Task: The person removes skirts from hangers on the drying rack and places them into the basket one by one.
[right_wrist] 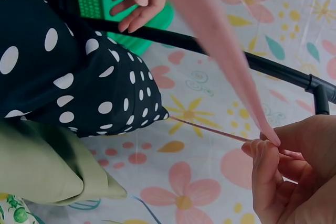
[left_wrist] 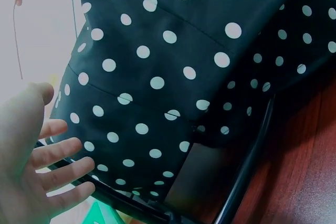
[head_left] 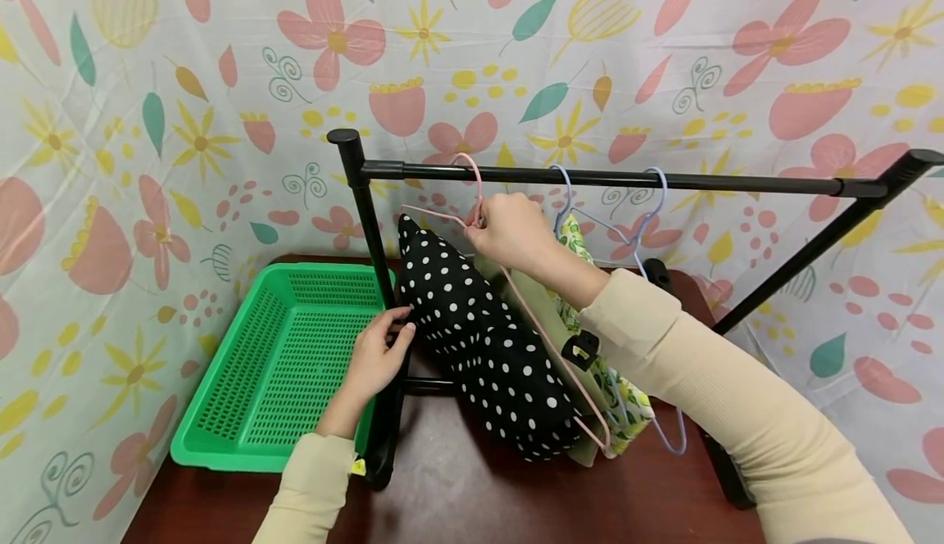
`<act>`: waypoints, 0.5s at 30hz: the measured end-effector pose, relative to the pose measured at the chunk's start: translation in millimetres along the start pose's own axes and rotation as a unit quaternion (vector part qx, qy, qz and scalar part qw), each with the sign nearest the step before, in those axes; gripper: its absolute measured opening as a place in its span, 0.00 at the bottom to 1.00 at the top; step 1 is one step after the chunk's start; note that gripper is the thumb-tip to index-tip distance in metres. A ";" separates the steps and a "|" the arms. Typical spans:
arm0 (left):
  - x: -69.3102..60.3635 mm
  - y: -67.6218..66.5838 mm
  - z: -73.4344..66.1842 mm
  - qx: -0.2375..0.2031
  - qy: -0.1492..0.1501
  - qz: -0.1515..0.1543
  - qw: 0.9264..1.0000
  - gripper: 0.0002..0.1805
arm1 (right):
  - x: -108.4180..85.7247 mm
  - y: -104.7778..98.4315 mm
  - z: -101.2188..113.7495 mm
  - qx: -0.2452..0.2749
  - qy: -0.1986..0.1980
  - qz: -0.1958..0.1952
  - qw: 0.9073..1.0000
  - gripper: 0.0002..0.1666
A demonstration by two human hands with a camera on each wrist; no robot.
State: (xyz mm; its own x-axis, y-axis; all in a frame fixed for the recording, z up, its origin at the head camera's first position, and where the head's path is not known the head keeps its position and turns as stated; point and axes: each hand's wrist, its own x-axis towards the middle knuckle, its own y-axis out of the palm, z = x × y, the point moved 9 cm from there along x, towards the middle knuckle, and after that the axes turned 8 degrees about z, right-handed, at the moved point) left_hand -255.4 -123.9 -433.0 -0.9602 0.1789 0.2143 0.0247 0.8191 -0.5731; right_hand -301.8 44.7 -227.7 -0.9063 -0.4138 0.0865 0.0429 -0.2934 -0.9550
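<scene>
My right hand [head_left: 514,233] pinches a pink clothes hanger [head_left: 531,312] just below its hook, which sits at the black rail. A black cloth with white polka dots [head_left: 479,315] hangs at this hanger; its upper corner covers one hanger arm's end, as the right wrist view also shows. The hanger's other arm lies bare. Beside the rack's left post, my left hand [head_left: 378,355] has its fingers spread, close to the polka-dot cloth; in the left wrist view its palm [left_wrist: 26,156] holds nothing. Behind the pink hanger hangs an olive cloth [right_wrist: 42,163].
A black garment rack [head_left: 612,177] stands on the dark red-brown table [head_left: 457,495]. Blue hangers [head_left: 652,212] hang farther right, near a lemon-print cloth [head_left: 636,409]. A green basket [head_left: 221,372] sits left of the rack, before a flowered curtain [head_left: 221,118].
</scene>
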 end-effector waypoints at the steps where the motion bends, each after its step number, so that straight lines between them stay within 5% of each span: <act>1: 0.1 0.0 0.1 0.002 -0.001 0.000 1.000 0.19 | -0.7 -1.3 0.6 0.001 -0.003 -0.004 1.000 0.10; 15: 1.7 3.6 2.7 0.024 -0.012 -0.018 0.999 0.21 | -10.8 -11.5 2.6 0.013 -0.015 -0.033 0.999 0.10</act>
State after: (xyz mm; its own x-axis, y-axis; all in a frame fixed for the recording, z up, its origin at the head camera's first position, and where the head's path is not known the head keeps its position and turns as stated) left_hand -257.6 -122.1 -436.8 -0.9665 0.1358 0.2179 -0.0237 0.7980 -0.6022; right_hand -291.4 50.3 -216.8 -0.8943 -0.4184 0.1586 -0.0056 -0.3441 -0.9389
